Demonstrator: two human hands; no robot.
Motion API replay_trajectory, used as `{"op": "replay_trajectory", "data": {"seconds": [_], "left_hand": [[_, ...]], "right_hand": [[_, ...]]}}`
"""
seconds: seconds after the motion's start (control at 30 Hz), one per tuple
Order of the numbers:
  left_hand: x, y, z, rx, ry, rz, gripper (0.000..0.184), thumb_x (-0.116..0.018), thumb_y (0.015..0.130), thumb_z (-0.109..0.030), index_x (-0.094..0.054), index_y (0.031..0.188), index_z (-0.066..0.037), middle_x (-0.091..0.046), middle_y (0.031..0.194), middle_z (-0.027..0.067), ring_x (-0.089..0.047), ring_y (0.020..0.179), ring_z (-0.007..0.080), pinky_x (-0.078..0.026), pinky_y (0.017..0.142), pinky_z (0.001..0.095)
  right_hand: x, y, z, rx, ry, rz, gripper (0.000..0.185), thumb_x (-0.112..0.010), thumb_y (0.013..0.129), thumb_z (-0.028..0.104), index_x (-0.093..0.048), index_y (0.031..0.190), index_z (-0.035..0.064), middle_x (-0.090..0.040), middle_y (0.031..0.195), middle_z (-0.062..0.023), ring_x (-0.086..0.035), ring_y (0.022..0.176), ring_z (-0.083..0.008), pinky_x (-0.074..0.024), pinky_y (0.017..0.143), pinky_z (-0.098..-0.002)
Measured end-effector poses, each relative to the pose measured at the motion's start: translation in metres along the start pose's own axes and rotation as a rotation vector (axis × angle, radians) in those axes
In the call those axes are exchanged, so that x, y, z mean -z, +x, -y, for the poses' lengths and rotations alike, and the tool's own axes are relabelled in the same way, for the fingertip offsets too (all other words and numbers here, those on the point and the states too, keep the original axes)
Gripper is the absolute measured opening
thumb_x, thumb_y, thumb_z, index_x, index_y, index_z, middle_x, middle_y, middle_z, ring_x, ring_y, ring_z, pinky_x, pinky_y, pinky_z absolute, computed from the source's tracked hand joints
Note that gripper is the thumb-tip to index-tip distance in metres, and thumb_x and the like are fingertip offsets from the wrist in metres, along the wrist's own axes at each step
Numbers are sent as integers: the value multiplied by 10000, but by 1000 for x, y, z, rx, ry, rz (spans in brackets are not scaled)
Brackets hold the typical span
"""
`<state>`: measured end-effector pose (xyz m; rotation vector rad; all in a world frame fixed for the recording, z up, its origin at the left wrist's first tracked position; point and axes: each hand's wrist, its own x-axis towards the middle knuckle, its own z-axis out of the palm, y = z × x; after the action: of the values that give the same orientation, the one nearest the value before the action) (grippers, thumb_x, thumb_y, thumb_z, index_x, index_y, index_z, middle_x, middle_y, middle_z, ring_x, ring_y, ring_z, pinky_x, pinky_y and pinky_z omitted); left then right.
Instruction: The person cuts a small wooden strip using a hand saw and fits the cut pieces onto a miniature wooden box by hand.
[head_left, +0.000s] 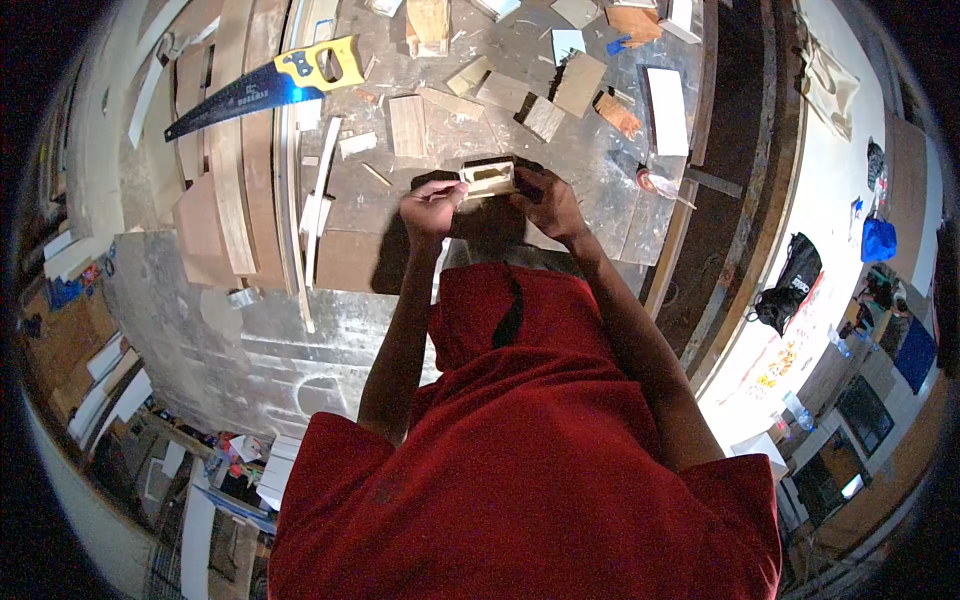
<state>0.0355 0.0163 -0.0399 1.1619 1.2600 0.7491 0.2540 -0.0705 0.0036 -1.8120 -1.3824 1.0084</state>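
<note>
A small rectangular open box [488, 191], pale and wood-like, is held up over the workbench in front of my red shirt. My left hand [432, 208] is closed on its left end, thumb and fingers pinching the edge. At the opposite end my right hand [552, 207] grips it, its fingers partly in shadow. The inside of the box faces up toward me; what lies in it, if anything, is too small to make out. Just beyond the box, wood offcuts [408, 126] lie scattered on the workbench [350, 212].
A handsaw [265, 88] with a yellow handle rests across long boards [232, 160] at the left. To the right lie a white panel [667, 110] and several wood blocks [578, 84]. A black bag [793, 285] is on the white surface farther right.
</note>
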Motion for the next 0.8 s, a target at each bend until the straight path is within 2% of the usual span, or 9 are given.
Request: {"op": "replay_trajectory", "data": {"seconds": [0.27, 0.63, 0.8], "left_hand": [[0, -4, -23, 7, 49, 10, 120, -811, 809, -12, -750, 892, 50, -743, 811, 86, -674, 720, 112, -538, 670, 250], [1, 0, 3, 93, -2, 2, 137, -813, 813, -29, -744, 905, 46, -750, 852, 99, -701, 785, 138, -562, 714, 278], [2, 0, 2, 94, -55, 15, 152, -812, 819, -43, -742, 911, 55, -747, 844, 103, -698, 773, 143, -556, 701, 271]], "right_hand": [[-4, 0, -5, 10, -11, -13, 474, -750, 844, 204, -637, 1276, 44, -686, 1135, -235, -673, 1047, -388, -538, 887, -424], [-4, -1, -7, -89, 28, 20, 492, -744, 856, 211, -626, 1292, 19, -690, 1158, -233, -680, 1073, -376, -544, 904, -409], [-1, -1, -6, 44, -27, -31, 523, -766, 832, 213, -627, 1300, 24, -678, 1175, -249, -684, 1074, -362, -548, 899, -408]]}}
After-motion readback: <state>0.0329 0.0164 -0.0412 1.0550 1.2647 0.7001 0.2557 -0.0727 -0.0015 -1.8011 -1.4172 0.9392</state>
